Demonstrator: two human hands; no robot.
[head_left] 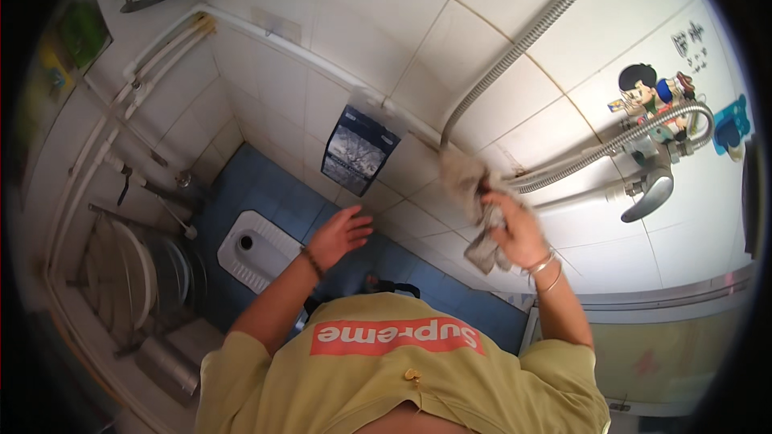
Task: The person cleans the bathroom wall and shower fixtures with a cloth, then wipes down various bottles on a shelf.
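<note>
In the head view, the right hand (519, 233) has its grip closed around a crumpled grey-brown cloth (462, 181), whose loose ends hang below the fingers. The cloth lies over the lower bend of a ribbed metal hose (523, 48), in front of the white tiled wall (354, 0); whether it presses on the tiles cannot be told. The left hand (339, 239) has an open grip, fingers loosely spread and holding nothing, just below a dark blue hanging panel (358, 149) with pale print too small to read. Bold white lettering, upside down here, fills a red rectangle (394, 337) on the yellow-green shirt (322, 398). Dark written characters (689, 44) stand beside a cartoon sticker (647, 92), above the mixer tap (650, 193).
</note>
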